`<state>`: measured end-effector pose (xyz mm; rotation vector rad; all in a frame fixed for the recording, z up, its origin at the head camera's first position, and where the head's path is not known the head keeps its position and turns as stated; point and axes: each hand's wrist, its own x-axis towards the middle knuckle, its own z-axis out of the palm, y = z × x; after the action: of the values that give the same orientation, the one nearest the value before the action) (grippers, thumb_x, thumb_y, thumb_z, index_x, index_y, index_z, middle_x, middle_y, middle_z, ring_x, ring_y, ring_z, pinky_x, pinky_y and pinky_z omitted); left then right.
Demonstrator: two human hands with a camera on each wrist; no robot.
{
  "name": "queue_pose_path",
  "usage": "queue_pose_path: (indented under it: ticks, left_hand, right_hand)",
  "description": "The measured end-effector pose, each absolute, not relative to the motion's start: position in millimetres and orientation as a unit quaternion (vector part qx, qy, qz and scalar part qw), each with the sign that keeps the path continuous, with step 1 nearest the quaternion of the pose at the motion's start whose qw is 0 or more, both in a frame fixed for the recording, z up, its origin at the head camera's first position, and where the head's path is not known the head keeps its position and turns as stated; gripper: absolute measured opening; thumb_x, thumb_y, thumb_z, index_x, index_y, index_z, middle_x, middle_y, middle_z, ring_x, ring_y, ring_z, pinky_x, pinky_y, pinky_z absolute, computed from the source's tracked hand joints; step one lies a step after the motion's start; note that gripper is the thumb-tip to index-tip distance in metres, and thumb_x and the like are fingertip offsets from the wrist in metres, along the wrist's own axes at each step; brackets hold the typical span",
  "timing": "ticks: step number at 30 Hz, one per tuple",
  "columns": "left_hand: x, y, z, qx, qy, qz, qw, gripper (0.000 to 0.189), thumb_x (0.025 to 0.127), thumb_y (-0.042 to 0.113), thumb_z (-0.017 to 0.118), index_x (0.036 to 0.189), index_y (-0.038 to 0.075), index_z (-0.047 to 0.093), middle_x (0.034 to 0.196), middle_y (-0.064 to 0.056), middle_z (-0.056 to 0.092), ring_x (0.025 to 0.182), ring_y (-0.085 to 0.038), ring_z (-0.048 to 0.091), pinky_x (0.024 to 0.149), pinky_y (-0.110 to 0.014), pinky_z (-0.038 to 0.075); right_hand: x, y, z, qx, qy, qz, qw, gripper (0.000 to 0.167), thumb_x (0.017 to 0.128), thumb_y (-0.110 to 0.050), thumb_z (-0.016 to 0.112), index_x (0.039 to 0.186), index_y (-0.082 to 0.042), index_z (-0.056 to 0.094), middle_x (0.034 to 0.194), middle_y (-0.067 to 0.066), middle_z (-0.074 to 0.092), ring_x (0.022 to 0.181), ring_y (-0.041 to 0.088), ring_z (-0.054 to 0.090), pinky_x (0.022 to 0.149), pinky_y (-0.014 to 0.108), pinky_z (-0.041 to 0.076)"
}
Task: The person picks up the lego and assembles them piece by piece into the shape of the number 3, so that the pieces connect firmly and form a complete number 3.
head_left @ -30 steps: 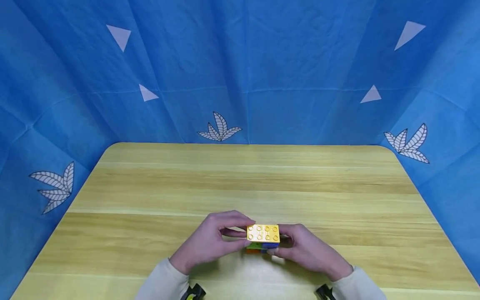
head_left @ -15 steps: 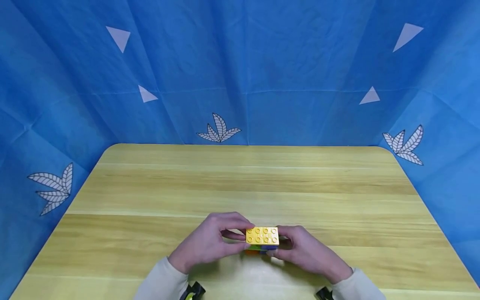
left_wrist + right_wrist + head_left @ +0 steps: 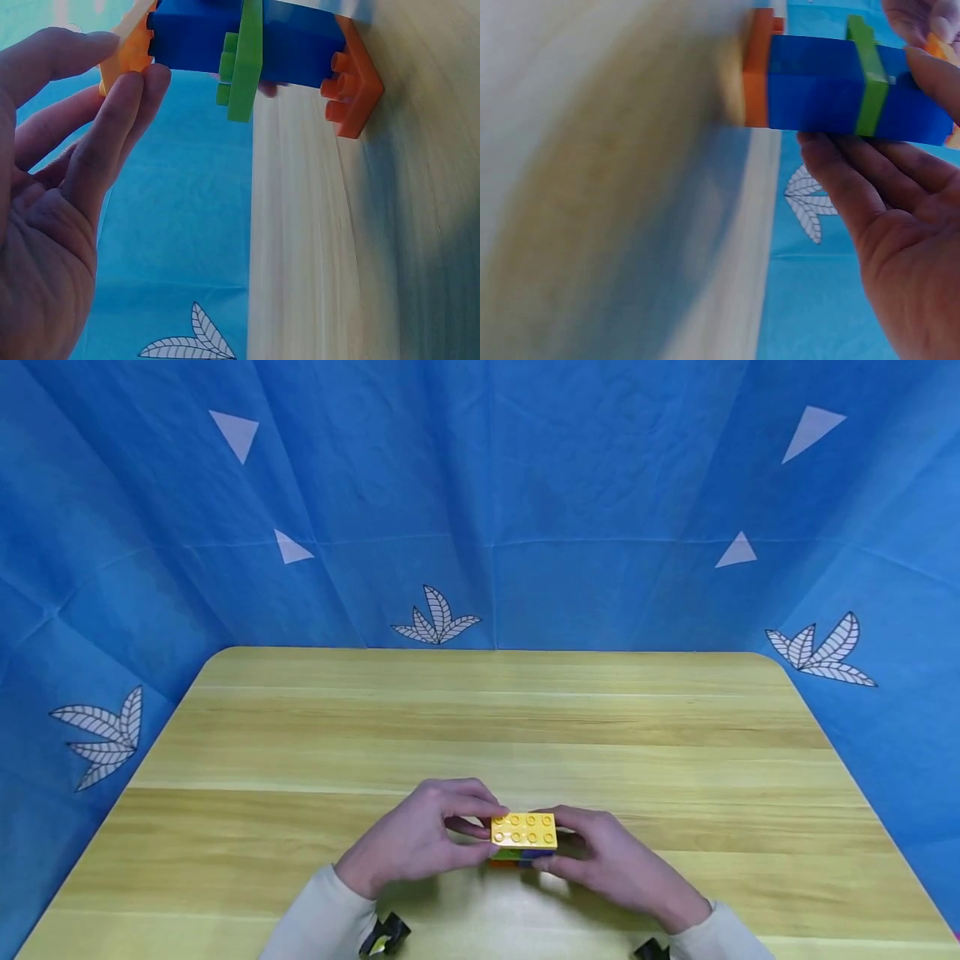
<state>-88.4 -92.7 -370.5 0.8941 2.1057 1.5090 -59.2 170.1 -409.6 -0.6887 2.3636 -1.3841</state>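
Note:
A small tower of toy building bricks stands on the table in front of me. At its top is a yellow brick (image 3: 523,832) with rows of studs, which my left hand (image 3: 422,833) pinches at its left end between thumb and fingers. Below it come a blue brick (image 3: 910,101), a thin green brick (image 3: 247,64), another blue brick (image 3: 300,46) and an orange brick (image 3: 358,94) at the base. From the right, my right hand (image 3: 615,862) grips the tower, its thumb and fingers on opposite sides of the upper blue brick.
The wooden table (image 3: 480,718) has rounded far corners. A blue cloth (image 3: 480,485) with white triangles and leaf prints hangs behind and at both sides. Dark camera mounts (image 3: 386,935) sit near the wrists at the front edge.
Both hands keep their hold on the tower. My right forefinger reaches slightly farther left behind the yellow brick. The head view has shifted a little.

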Motion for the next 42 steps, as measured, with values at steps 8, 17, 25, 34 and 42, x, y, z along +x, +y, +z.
queue_pose_path:
  ticks: [8,17,25,34,42]
  left_hand:
    - [-88,-92,-370,0.329,0.752,0.538,0.191,0.031,0.084,-0.001,0.076,0.113,0.007,0.072,0.105,0.005,0.063,0.096,-0.012,0.064,0.08,-0.026,0.056]
    - [-89,-94,-375,0.337,0.746,0.544,0.185,0.03,0.084,0.001,0.076,0.112,0.01,0.072,0.105,0.006,0.064,0.096,-0.012,0.064,0.081,-0.028,0.056]
    - [-89,-97,-382,0.336,0.733,0.56,0.191,0.029,0.085,0.003,0.077,0.112,0.012,0.072,0.106,0.005,0.064,0.098,-0.014,0.064,0.081,-0.031,0.056]
    - [-87,-100,-390,0.343,0.721,0.577,0.173,0.03,0.085,0.009,0.078,0.114,0.011,0.072,0.108,0.003,0.065,0.097,-0.016,0.065,0.08,-0.033,0.057]
    - [-89,-107,-397,0.298,0.748,0.554,0.21,0.048,0.082,0.023,0.082,0.126,0.013,0.066,0.122,0.005,0.064,0.113,-0.016,0.06,0.095,-0.037,0.05]
  right_hand:
    - [-55,172,-400,-0.253,0.802,-0.529,0.113,0.043,0.094,-0.03,0.068,0.133,-0.015,0.06,0.127,-0.005,0.062,0.116,0.018,0.058,0.097,0.035,0.048]
    - [-55,171,-399,-0.272,0.794,-0.535,0.093,0.035,0.095,-0.025,0.067,0.13,-0.022,0.062,0.122,-0.006,0.065,0.111,0.018,0.061,0.095,0.043,0.05]
    - [-56,169,-400,-0.299,0.797,-0.521,0.067,0.035,0.094,-0.019,0.069,0.129,-0.019,0.064,0.119,-0.005,0.066,0.109,0.018,0.063,0.092,0.039,0.051]
    - [-53,167,-401,-0.294,0.807,-0.51,0.044,0.037,0.091,-0.02,0.071,0.128,-0.017,0.066,0.118,-0.005,0.067,0.105,0.017,0.065,0.089,0.04,0.053]
    - [-49,167,-400,-0.283,0.815,-0.504,0.038,0.037,0.092,-0.023,0.071,0.128,-0.018,0.066,0.119,-0.006,0.067,0.107,0.017,0.064,0.09,0.037,0.052]
